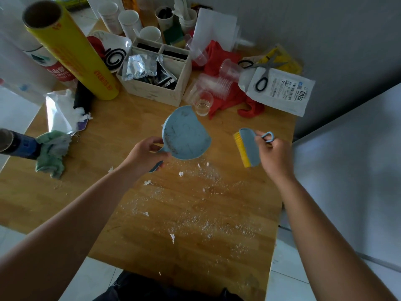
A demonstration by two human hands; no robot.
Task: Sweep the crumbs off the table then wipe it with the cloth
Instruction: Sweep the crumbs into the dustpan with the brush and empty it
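While the green cloth [51,153] lies crumpled at the table's [108,131] left edge, the left hand [144,154] grips the blue dustpan [185,133] by its handle above the crumbs [208,222], and the right hand [274,156] clasps the brush [248,146].

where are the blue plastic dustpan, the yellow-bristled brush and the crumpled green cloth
blue plastic dustpan [186,135], head view, on its inner face
yellow-bristled blue brush [249,146], head view, on its blue back
crumpled green cloth [52,153], head view, on its middle folds

Left hand [144,154] grips dustpan [184,135], right hand [274,154] brush [247,146], above crumbs [206,222].
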